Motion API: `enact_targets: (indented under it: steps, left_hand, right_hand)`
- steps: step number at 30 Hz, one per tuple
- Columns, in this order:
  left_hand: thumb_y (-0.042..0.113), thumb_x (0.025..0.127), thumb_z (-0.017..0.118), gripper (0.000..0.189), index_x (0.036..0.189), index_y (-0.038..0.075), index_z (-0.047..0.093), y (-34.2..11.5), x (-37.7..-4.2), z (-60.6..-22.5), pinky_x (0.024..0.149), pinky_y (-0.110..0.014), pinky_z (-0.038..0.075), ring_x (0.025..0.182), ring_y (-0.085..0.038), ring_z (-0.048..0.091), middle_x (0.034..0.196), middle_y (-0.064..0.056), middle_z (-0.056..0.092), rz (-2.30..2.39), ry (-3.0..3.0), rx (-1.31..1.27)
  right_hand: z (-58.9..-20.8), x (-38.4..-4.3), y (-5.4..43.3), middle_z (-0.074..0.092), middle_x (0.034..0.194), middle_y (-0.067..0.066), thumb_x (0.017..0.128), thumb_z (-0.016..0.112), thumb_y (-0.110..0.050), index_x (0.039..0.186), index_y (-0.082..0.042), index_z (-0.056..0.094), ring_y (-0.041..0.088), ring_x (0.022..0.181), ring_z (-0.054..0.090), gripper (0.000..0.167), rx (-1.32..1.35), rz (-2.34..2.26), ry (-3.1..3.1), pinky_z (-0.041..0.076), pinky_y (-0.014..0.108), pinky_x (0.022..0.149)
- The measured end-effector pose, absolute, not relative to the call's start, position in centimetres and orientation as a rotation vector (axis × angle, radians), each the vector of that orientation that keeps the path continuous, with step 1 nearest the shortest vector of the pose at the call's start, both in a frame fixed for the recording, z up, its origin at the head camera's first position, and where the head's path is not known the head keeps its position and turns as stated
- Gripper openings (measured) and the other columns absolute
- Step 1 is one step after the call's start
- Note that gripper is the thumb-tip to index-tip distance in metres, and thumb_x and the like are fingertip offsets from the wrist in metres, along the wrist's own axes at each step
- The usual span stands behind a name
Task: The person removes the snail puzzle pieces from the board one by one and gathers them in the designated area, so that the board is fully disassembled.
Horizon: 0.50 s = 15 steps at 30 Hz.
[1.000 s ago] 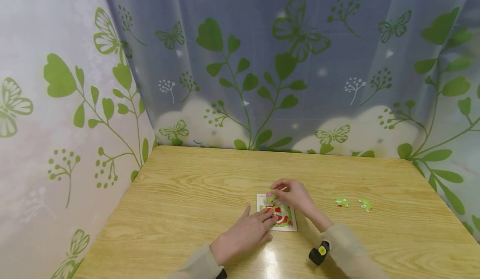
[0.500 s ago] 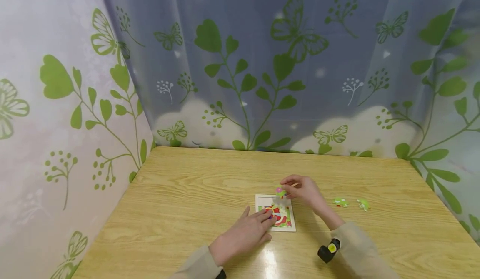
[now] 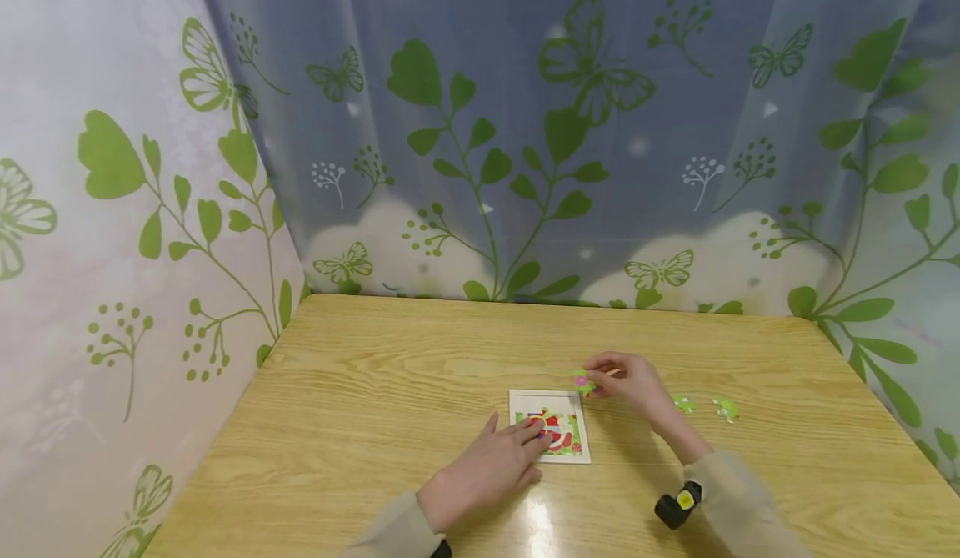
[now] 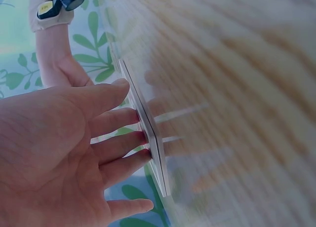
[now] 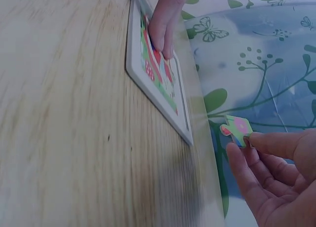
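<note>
A small jigsaw puzzle board (image 3: 551, 456) with a pale frame and a red, green and white picture lies flat on the table. My left hand (image 3: 491, 462) rests on it, fingers straight, fingertips touching the picture; the left wrist view shows them against the board's edge (image 4: 157, 153). Between thumb and fingers my right hand (image 3: 630, 387) pinches a green puzzle piece (image 5: 238, 130) with a pink flower. That piece is held up off the table, just beyond the board's far right corner. The left fingers hide part of the picture.
Two loose green puzzle pieces lie to the right: one piece (image 3: 725, 409) in plain view, another piece (image 3: 683, 404) partly behind the right hand. The wooden table (image 3: 375, 374) ends at a patterned curtain (image 3: 480, 124) along the back and sides.
My right hand has lifted the flower piece from over the board's upper part and carried it to the right, past the corner. The left hand has stayed on the board.
</note>
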<state>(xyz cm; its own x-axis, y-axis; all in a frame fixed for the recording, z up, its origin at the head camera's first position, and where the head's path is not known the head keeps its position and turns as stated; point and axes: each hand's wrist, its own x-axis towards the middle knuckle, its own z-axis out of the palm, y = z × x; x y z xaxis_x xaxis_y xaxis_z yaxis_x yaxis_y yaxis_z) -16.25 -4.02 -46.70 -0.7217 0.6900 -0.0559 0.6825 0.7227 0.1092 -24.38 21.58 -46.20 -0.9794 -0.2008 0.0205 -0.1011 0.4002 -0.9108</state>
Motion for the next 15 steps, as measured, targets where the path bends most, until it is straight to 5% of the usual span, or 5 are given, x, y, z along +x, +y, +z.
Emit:
enact_targets:
  steps: [15]
  left_hand:
    - [0.036, 0.104, 0.054, 0.051, 0.151, 0.017, 0.049, -4.0, -16.1, -46.9, 0.117, -0.06, 0.032, 0.146, -0.021, 0.04, 0.158, -0.003, 0.042, 0.147, 2.833, 1.135]
  right_hand:
    - [-46.8, -24.1, 25.6, 0.068, 0.116, 0.027, 0.099, 0.065, -0.009, 0.12, 0.013, 0.065, 0.03, 0.085, 0.074, 0.03, -0.192, -1.623, 2.595, 0.063, 0.038, 0.076]
